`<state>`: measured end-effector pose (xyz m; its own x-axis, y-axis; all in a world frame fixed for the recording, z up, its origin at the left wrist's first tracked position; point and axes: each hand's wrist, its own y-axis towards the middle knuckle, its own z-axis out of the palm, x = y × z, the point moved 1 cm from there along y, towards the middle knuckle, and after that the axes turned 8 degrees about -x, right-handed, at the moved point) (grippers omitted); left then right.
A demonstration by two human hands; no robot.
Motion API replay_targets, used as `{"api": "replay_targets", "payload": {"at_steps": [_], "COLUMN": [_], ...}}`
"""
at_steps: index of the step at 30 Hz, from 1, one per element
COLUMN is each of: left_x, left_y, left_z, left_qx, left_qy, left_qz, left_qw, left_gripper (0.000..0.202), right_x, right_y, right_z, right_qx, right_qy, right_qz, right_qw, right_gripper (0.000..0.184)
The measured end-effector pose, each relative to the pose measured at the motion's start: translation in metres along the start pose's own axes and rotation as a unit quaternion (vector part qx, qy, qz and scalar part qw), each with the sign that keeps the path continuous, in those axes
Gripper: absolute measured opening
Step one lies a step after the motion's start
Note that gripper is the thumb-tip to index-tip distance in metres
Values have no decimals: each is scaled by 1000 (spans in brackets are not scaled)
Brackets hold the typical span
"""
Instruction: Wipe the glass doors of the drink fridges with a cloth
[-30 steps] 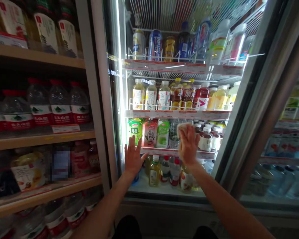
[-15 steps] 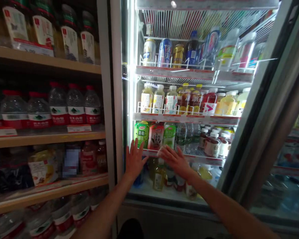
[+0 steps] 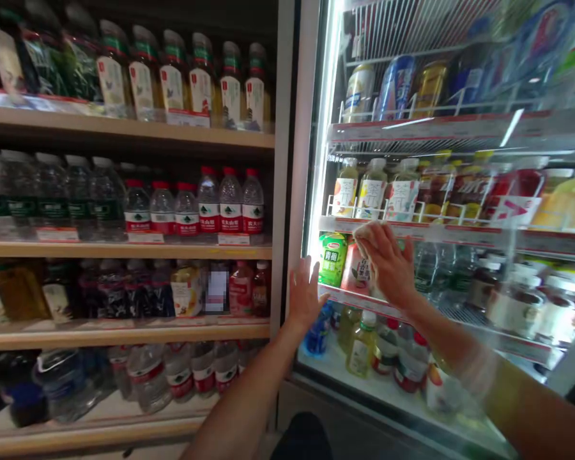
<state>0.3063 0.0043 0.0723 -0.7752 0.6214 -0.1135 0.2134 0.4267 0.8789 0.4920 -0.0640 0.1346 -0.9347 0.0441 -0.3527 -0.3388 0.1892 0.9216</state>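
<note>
My right hand (image 3: 388,265) presses a pale wadded cloth (image 3: 363,234) under its fingers, at the glass door (image 3: 501,390) of a lit drinks fridge. Only the cloth's edge shows past the fingertips. Behind the glass, near this hand, stand a green drink carton (image 3: 332,259) and a red drink carton (image 3: 356,271). My left hand (image 3: 304,294) is open, its fingers spread upward, by the fridge's left edge. Whether it touches the frame or the glass, I cannot tell.
Wooden shelves (image 3: 124,250) on the left hold rows of water bottles (image 3: 230,204) and other drinks. A grey upright post (image 3: 283,160) divides them from the fridge. Inside are racks of cans (image 3: 395,86) and bottled teas (image 3: 372,188). A dark knee (image 3: 301,437) shows below.
The view has swung left and nearer, so more shelving shows. My right hand has risen with the cloth, from the carton rack's lower edge to the carton tops. My left hand stays open by the frame.
</note>
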Motion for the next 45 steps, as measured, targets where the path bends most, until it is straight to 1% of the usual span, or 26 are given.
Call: {"api": "replay_targets", "payload": {"at_steps": [1, 2, 5, 6, 7, 10, 12, 15, 17, 18, 19, 22, 23, 24, 27, 28, 29, 32, 33, 34, 37, 38, 39, 42, 43, 45], "left_x": [4, 8, 20, 23, 27, 36, 41, 48, 51, 52, 51, 43, 38, 34, 19, 14, 9, -10, -17, -25, -46, -52, -57, -66, -68, -69], "left_y": [-1, -2, -5, -6, -7, -9, -11, -15, -16, -16, -15, -8, -5, -1, 8, 12, 15, 24, 27, 30, 37, 38, 39, 40, 40, 39], "left_z": [0, -1, -3, -4, -5, -7, -7, -7, -8, -9, -9, -10, -10, -10, -11, -12, -12, -10, -9, -8, -3, -1, 0, 5, 6, 8], "left_qx": [2, 4, 1, 0, -1, 4, 7, 7, 7, 7, 7, 4, 2, -1, -6, -6, -7, -21, -29, -37, -50, -53, -55, -64, -68, -75], "left_qy": [-8, -15, -32, -38, -45, -59, -60, -46, -34, -31, -31, -49, -55, -59, -58, -57, -56, -54, -52, -49, -36, -31, -26, -15, -13, -8], "left_qz": [6, 7, -5, -8, -7, 1, -5, -19, -23, -23, -21, -11, -9, -6, 9, 18, 29, 67, 78, 87, 107, 112, 114, 113, 111, 107], "left_qw": [1000, 1000, 999, 999, 999, 998, 998, 999, 999, 999, 999, 999, 998, 998, 998, 998, 998, 996, 995, 994, 992, 992, 992, 991, 991, 991], "left_gripper": [77, 77, 77, 78, 79, 80, 80, 78, 79, 80, 81, 84, 84, 84, 82, 82, 82, 80, 80, 81, 80, 78, 77, 76, 75, 72], "right_x": [6, 14, 39, 45, 50, 58, 67, 82, 83, 79, 72, 45, 37, 30, 8, -2, -12, -39, -44, -46, -50, -54, -59, -76, -78, -78], "right_y": [3, 2, -5, -4, 0, 20, 23, 10, 6, 9, 15, 34, 35, 32, 12, 6, 2, -6, -9, -14, -30, -33, -34, -37, -41, -52], "right_z": [3, 7, 16, 19, 23, 33, 38, 42, 41, 40, 39, 30, 26, 21, 5, 1, -4, -18, -22, -25, -33, -35, -37, -46, -49, -54], "right_qx": [-1, 12, 60, 64, 59, 20, 13, 47, 61, 60, 53, 14, 9, 14, 74, 82, 74, -1, -13, -8, 56, 59, 43, -30, -29, 17], "right_qy": [3, 15, 75, 84, 83, 48, 44, 90, 119, 122, 115, 67, 56, 53, 70, 64, 48, -24, -31, -24, 5, -1, -16, -73, -78, -64], "right_qz": [1, -23, -148, -167, -162, -73, -60, -171, -234, -233, -208, -73, -55, -65, -175, -174, -141, 31, 45, 21, -110, -114, -90, 19, 18, -50], "right_qw": [1000, 1000, 984, 980, 982, 996, 997, 980, 963, 963, 970, 995, 997, 996, 979, 979, 986, 999, 998, 999, 992, 992, 995, 997, 996, 997], "right_gripper": [56, 56, 58, 58, 57, 57, 56, 54, 54, 55, 56, 58, 57, 56, 56, 55, 53, 47, 47, 49, 55, 55, 53, 48, 47, 47]}}
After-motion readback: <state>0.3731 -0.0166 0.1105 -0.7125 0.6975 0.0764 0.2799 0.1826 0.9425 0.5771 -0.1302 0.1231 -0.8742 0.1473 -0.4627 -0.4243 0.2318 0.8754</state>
